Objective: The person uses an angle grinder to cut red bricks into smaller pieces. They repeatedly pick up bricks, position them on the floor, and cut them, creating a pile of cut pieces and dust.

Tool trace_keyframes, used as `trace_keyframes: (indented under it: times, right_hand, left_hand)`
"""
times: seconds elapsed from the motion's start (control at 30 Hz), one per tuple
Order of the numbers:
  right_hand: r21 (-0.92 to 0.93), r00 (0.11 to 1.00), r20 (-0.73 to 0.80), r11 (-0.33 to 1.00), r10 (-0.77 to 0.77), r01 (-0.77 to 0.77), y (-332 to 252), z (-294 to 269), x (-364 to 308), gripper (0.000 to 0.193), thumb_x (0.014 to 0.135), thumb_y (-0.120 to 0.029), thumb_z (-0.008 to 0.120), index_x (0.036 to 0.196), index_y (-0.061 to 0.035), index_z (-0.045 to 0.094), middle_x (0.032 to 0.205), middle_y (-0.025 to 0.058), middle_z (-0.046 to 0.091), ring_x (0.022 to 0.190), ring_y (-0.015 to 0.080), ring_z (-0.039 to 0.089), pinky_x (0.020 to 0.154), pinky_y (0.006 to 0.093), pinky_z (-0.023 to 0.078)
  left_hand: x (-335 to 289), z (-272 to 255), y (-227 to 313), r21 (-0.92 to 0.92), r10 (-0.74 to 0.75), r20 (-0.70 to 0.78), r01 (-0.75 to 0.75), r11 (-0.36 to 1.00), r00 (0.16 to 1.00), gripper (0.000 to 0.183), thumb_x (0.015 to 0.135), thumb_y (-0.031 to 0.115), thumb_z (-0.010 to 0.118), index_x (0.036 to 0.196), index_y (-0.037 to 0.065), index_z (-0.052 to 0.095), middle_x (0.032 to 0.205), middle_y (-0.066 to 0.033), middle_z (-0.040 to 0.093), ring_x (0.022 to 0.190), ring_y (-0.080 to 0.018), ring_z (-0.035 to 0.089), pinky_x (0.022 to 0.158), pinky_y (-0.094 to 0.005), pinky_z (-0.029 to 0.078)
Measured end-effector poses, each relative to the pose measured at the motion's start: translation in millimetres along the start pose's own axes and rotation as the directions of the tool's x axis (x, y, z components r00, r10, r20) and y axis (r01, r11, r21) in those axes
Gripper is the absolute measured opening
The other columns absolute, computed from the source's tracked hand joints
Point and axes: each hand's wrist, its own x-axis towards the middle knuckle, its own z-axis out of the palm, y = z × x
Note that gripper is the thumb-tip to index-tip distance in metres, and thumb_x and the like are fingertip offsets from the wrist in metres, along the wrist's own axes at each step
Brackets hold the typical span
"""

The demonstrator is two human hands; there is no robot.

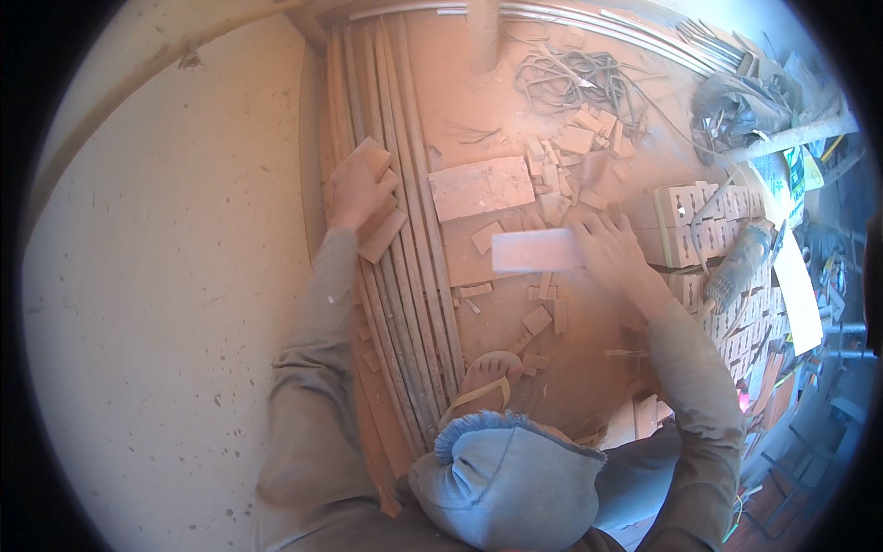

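Left hand (359, 189) rests on the long wooden slats (405, 248), fingers closed around a small flat tile piece (380, 236). Right hand (614, 253) grips the right end of a pale rectangular tile (535, 250), held over the dusty floor. Tile scraps (561, 161) lie beyond; stacked perforated bricks (699, 221) and an angle grinder (740, 262) at right. No containers visible.

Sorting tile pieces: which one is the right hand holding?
The pale rectangular tile strip, gripped at its right end by the right hand; the other pieces lie loose on the dusty floor.
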Motion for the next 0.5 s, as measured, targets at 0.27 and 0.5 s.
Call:
trace_keyframes:
  times: [0.27,0.5]
  right_hand:
    - [0.160,1.000,0.019,0.987,0.014,-0.017,-25.9,-3.3,98.9,0.070,0.079,-0.030,0.083,0.138,-0.0045,0.055,0.135,0.0162,0.059,0.135,0.0337,0.049,0.115,0.0525,0.030]
    - [0.144,0.991,-0.057,0.983,0.124,-0.115,-31.2,58.9,126.5,0.067,0.087,-0.034,0.076,0.145,-0.0103,0.053,0.148,0.0143,0.048,0.149,0.0336,0.033,0.123,0.0594,0.017]
  left_hand:
    - [10.0,-6.0,-40.7,-0.098,-0.137,0.189,0.157,0.983,0.972,0.062,0.075,0.032,0.087,0.126,0.001,0.070,0.120,-0.0198,0.074,0.113,-0.0321,0.071,0.097,-0.0418,0.055]
    - [-67.1,-22.9,43.8,-0.381,-0.046,-0.091,0.008,0.924,0.995,0.062,0.072,0.026,0.091,0.124,0.000,0.069,0.120,-0.0214,0.074,0.110,-0.0266,0.071,0.096,-0.0396,0.054]
